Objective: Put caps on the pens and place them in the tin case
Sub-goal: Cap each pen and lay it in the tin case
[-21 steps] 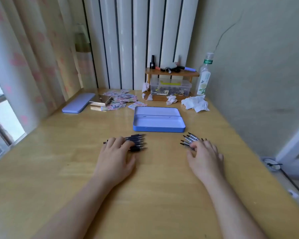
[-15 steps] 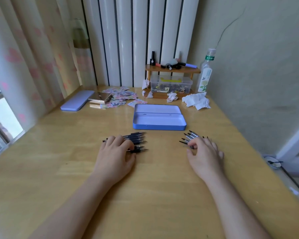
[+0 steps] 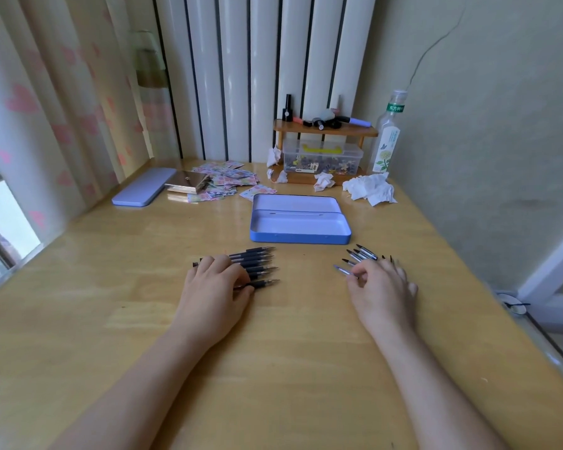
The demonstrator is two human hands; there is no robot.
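An open blue tin case (image 3: 299, 235) lies on the wooden desk, nothing inside it. In front of it to the left, several uncapped dark pens (image 3: 257, 263) lie side by side, tips pointing right. My left hand (image 3: 213, 290) rests over their barrels, thumb and fingers closing on the nearest pen (image 3: 263, 283). To the right lies a cluster of clear pen caps with dark tips (image 3: 359, 254). My right hand (image 3: 382, 289) covers part of it, and its fingertips pinch one cap (image 3: 343, 270).
A closed lilac tin (image 3: 140, 190), a small box and scattered stickers (image 3: 228, 183) lie at the back left. A wooden shelf (image 3: 325, 129) over a clear storage box, crumpled tissues (image 3: 369, 190) and a bottle (image 3: 387, 138) stand at the back right. The wall runs along the right.
My right fingertips have curled onto one cap and drawn it slightly left of the cluster. My left thumb has closed against the nearest pen. The view has tilted slightly.
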